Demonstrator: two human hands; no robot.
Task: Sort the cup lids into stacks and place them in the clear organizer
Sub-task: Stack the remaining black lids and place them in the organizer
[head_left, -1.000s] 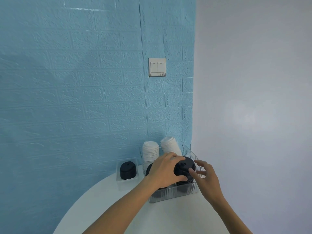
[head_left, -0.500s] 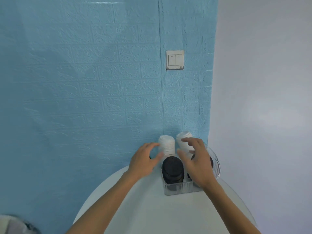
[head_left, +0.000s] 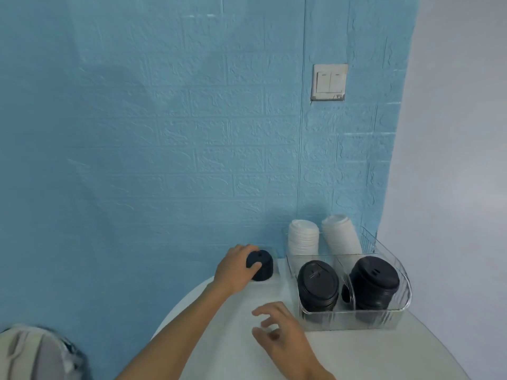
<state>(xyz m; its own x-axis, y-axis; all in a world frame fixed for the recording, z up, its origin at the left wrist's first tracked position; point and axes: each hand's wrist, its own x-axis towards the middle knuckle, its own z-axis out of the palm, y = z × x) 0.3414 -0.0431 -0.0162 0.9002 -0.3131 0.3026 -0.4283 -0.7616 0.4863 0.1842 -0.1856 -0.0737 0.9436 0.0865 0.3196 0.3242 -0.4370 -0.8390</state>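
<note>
The left hand (head_left: 235,267) has its fingers (head_left: 248,249) curled over the top of a small stack of black lids (head_left: 262,267), with the thumb against the stack's near side, so it grasps that stack. The stack stands near the back of the white round surface (head_left: 236,349), close to the blue wall (head_left: 164,133) and just left of the clear organizer (head_left: 354,319); it seems to sit in a small clear tray, whose edges are too faint to make out well.

The right hand (head_left: 282,334) hovers over the surface in front of the organizer's left corner, fingers loosely spread and slightly bent, holding nothing.

The clear organizer stands at the right of the surface. Its 2 front compartments each hold a stack of black lids: the left black stack (head_left: 318,286) and the right black stack (head_left: 374,283), both upright. Behind them stand 2 stacks of white lids: the left white stack (head_left: 303,238) upright, the right white stack (head_left: 341,237) leaning to the left at its top.

On the blue wall above the organizer is a white light switch (head_left: 329,82). At the bottom left corner of the view lies a blurred grey and white object (head_left: 35,355).
</note>
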